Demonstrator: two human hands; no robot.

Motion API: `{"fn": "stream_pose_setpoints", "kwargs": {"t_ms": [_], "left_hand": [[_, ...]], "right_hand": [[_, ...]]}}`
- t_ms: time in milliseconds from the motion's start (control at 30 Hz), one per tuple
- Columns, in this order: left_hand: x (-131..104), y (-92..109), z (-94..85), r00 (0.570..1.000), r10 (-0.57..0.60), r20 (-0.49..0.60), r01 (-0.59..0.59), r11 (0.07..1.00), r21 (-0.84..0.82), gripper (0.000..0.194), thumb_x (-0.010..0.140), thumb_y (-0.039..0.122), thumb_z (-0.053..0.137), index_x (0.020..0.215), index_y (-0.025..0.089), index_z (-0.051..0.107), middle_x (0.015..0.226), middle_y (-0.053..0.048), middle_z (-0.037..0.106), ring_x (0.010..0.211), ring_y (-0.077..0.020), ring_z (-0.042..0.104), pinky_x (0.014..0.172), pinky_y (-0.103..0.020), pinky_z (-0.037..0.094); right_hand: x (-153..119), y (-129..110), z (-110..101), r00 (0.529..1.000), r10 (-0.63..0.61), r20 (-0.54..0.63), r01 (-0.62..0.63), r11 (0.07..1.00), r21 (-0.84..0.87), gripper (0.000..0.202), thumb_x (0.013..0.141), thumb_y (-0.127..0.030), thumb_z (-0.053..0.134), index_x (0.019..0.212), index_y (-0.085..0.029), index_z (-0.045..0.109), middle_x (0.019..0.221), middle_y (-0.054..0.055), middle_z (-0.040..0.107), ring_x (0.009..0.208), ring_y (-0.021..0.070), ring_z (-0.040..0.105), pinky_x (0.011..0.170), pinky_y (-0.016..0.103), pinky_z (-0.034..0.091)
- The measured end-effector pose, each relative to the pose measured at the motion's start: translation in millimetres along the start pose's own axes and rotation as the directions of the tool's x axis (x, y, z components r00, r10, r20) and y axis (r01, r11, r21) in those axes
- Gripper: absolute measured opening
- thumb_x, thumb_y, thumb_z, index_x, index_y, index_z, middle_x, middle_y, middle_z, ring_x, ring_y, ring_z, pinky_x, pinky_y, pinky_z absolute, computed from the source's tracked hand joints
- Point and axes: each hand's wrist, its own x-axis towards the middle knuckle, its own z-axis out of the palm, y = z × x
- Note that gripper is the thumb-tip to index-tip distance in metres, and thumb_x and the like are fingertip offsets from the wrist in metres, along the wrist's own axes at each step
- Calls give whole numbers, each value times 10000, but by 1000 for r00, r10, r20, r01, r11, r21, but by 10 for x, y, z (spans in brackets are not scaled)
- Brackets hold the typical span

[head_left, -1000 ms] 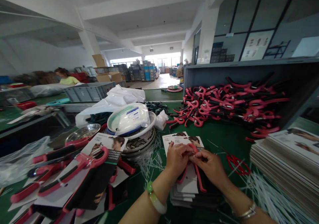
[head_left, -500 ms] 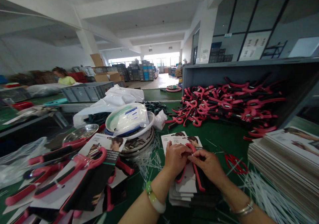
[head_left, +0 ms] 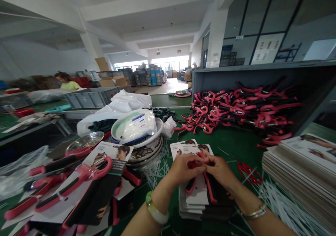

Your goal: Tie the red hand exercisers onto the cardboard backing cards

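Observation:
A pink-and-black spring hand grip (head_left: 210, 190) lies on a printed backing card (head_left: 198, 194), its handles pointing towards me. Beneath that card is a stack of more cards (head_left: 193, 211). My left hand (head_left: 183, 169) is closed at the head of the hand grip, thumb and forefinger bent round it. Meeting it from the right, my right hand (head_left: 220, 171) pinches at the same spot. Whatever lies between the right fingertips is too small and hidden to name. On the left, carded hand grips (head_left: 86, 173) lie in a pile, one with a white tie round its handle.
A grey crate (head_left: 265, 67) on its side spills loose hand grips (head_left: 231, 106). Tall stacked cards (head_left: 294, 166), white plastic ties (head_left: 286, 204) and red scissors (head_left: 249, 173) are at right. Bowls with a plastic bag (head_left: 139, 124) stand left of centre. A person (head_left: 69, 82) is far left.
My left hand has turned, its fingers now curving over the head of the hand grip with a gap above the thumb. Both hands stay at the same spot, fingertips still together.

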Motion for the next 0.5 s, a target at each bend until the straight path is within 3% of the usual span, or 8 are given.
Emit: {"fn": "stream_pose_setpoints", "kwargs": {"t_ms": [100,200,267,400,500], "left_hand": [[38,10,6,1000,4,-15,-3,994,107,176,757,325,660,900,241,718,871,-8,716,848,-177,635,887,-339,451],[74,23,39,999,34,-28,-28,981,194,121,781,323,644,849,248,711,837,-3,707,820,-172,630,964,-422,389],[79,41,72,995,71,-67,-50,959,279,103,805,316,622,814,247,698,817,2,700,818,-176,623,1007,-492,321],[29,68,169,940,281,-191,-171,878,447,79,817,245,596,801,239,672,940,-7,684,921,-186,591,1077,-520,190],[-24,48,226,882,413,-228,-264,832,488,108,822,218,561,784,231,661,923,-8,674,897,-173,581,1095,-486,177]], "right_hand": [[-29,-19,23,999,-24,-30,24,999,-22,130,615,-309,650,567,-201,597,1017,141,695,1150,306,532,956,413,368],[-61,-21,43,998,-55,-34,52,997,-63,84,624,-279,621,583,-212,591,697,51,686,933,277,626,843,378,440],[-77,-12,52,996,-67,-55,62,994,-87,74,624,-269,610,581,-212,592,605,13,638,765,242,632,753,350,466],[-104,0,55,975,-127,-182,125,992,-22,120,620,-277,654,718,-209,640,743,24,660,683,192,597,692,319,478],[-89,-14,55,966,-217,-137,222,975,19,93,644,-290,668,654,-209,624,719,21,635,731,194,596,746,324,474]]}}
